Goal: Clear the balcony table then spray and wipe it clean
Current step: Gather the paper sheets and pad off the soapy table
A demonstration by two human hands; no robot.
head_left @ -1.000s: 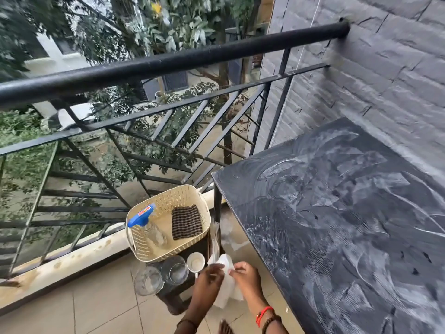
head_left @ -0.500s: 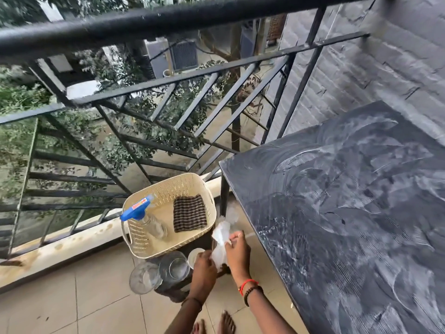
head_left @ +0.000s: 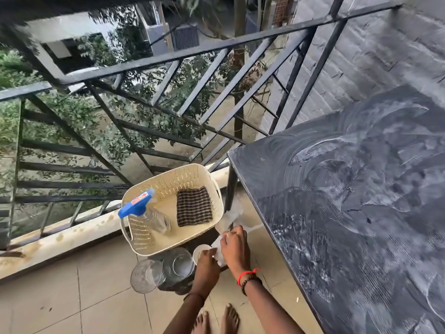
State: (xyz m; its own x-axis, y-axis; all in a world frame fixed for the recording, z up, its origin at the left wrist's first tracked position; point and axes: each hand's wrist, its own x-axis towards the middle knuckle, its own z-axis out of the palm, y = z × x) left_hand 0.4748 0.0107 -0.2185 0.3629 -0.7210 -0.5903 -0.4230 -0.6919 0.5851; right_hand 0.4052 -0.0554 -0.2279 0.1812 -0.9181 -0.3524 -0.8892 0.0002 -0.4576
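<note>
The dark balcony table (head_left: 349,213) fills the right side, its top streaked with whitish smears. Left of its corner, both hands hold a white cloth or paper wipe (head_left: 227,219). My right hand (head_left: 234,248) grips its upper part and my left hand (head_left: 206,263) pinches its lower end. A cream perforated basket (head_left: 144,235) stands beside them, holding a clear spray bottle with a blue trigger head (head_left: 142,208) and a folded dark checked cloth (head_left: 193,206).
Below the basket stand two clear glass jars (head_left: 178,263) (head_left: 145,276) and a small white cup (head_left: 199,251) on a low dark stool. A black metal railing (head_left: 168,61) runs behind, a grey brick wall (head_left: 385,51) on the right. My bare feet (head_left: 216,319) stand on beige tiles.
The view has tilted down and closer. My hands have lifted the white wipe higher beside the table leg, stretching it between them.
</note>
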